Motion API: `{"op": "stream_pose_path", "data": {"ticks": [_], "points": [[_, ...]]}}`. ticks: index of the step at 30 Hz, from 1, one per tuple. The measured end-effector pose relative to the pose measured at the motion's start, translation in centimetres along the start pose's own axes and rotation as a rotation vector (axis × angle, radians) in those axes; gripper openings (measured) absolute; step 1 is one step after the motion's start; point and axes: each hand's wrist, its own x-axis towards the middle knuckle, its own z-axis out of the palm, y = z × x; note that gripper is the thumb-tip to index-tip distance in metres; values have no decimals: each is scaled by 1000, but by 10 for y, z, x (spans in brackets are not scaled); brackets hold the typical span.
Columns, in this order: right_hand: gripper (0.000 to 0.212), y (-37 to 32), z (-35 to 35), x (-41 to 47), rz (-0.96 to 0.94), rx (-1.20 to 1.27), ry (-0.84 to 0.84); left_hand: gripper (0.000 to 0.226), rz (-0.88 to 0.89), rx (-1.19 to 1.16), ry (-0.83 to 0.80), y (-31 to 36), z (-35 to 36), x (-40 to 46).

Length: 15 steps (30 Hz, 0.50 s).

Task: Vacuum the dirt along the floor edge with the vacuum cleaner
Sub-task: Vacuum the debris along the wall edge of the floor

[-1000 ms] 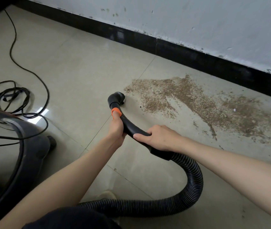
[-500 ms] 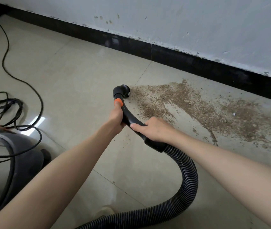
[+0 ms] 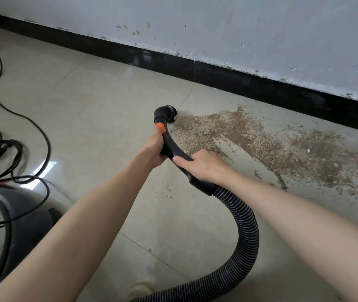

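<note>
Since the picture before, we see the brush head (image 3: 166, 113) pushed farther from us and closer to the wall, right to the left tip of the dirt (image 3: 271, 147). Both arms have stretched out more.

From the head camera, we look down at a pale tile floor (image 3: 99, 118). The left hand (image 3: 155, 149) is wrapped around the curved black handle (image 3: 173, 149) just under its orange ring (image 3: 160, 128). The right hand (image 3: 204, 165) holds the same handle lower down, with its fingers curled over the top and the thumb along the near side. The two hands are close together but not touching.

The brush head sits on the floor, touching the left end of the dirt. The dirt is brown and crumbly. It spreads to the right along the black skirting board (image 3: 239, 81) under the white wall (image 3: 239, 29). A clean strip cuts through it near the right hand.

The ribbed black hose (image 3: 246, 232) loops from the handle down under the right arm. The dark vacuum body (image 3: 10, 216) sits at the bottom left. A black power cord (image 3: 10, 112) lies in loops on the floor beside it.
</note>
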Motion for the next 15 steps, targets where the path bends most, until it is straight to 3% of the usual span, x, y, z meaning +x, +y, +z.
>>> {"op": "stream_pose_path", "data": {"ticks": [15], "points": [[63, 23, 20, -68, -133, -119, -205, 43, -30, -199, 148, -82, -39, -57]]}}
